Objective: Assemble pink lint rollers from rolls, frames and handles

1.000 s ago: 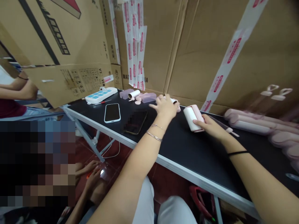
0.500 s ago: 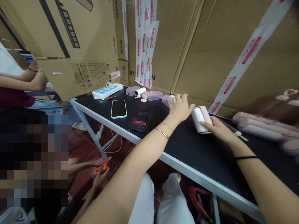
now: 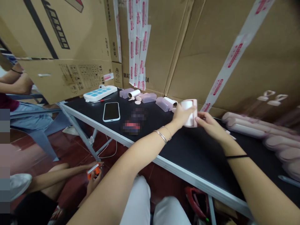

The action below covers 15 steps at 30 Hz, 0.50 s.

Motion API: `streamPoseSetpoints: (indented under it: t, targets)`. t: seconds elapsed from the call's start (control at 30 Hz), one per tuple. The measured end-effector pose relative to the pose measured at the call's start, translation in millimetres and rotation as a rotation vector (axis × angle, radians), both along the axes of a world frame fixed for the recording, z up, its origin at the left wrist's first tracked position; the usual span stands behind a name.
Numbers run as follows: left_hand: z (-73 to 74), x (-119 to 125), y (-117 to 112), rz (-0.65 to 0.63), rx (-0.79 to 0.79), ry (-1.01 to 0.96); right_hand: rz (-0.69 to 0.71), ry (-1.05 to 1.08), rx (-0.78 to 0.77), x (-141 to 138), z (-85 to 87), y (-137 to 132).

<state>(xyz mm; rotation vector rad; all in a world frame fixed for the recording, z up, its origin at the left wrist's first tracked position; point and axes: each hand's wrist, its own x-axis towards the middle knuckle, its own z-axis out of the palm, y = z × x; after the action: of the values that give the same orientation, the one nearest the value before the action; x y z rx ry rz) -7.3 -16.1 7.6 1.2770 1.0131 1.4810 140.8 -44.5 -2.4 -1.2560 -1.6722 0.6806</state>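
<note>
Both my hands hold a pink and white lint roller (image 3: 190,112) lifted a little above the black table (image 3: 197,150). My left hand (image 3: 181,115) is closed round its left end, and my right hand (image 3: 208,124) grips its right side with curled fingers. Just behind my left hand lie a lilac plastic cover (image 3: 164,104) and a white paper roll (image 3: 171,101).
Further left on the table lie a white-edged phone (image 3: 111,111), a second phone (image 3: 133,123), a blue and white power strip (image 3: 100,93) and more lilac covers and rolls (image 3: 138,95). Pink rollers (image 3: 253,126) are stacked at the right. Cardboard boxes wall the back. Another person sits on the floor at lower left.
My left hand left the parts at the back of the table and closed on the roller. Both hands lifted the roller off the table and tipped it upright.
</note>
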Motion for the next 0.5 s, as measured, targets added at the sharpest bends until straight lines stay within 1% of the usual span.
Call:
streamPoseSetpoints:
  t: [0.03, 0.07, 0.13, 0.2, 0.27, 0.3, 0.37, 0.5]
  targets:
    - [2.7, -3.3, 4.6, 0.042, -0.001, -0.059, -0.058, 0.028, 0.02, 6.7, 4.4, 1.0]
    - [5.6, -7.0, 9.3, 0.072, -0.004, -0.132, -0.145, 0.053, 0.065, 15.2, 8.9, 2.4]
    - [11.1, -15.1, 17.5, 0.104, -0.016, -0.312, -0.359, 0.046, 0.196, 36.0, 17.1, 4.7]
    - [16.1, -23.2, 22.8, 0.144, -0.035, -0.471, -0.578, -0.049, 0.306, 57.0, 23.1, 5.1]
    - [20.2, -30.3, 24.3, 0.192, -0.064, -0.587, -0.717, -0.177, 0.316, 73.4, 25.8, 3.8]
    - [21.9, -33.4, 23.9, 0.213, -0.084, -0.633, -0.745, -0.236, 0.283, 79.0, 25.8, 3.1]
    - [24.3, -38.3, 22.2, 0.244, -0.128, -0.698, -0.747, -0.339, 0.186, 85.2, 23.0, 2.8]
    - [24.6, -43.0, 20.1, 0.306, -0.168, -0.718, -0.672, -0.566, 0.064, 85.0, 7.4, 7.0]
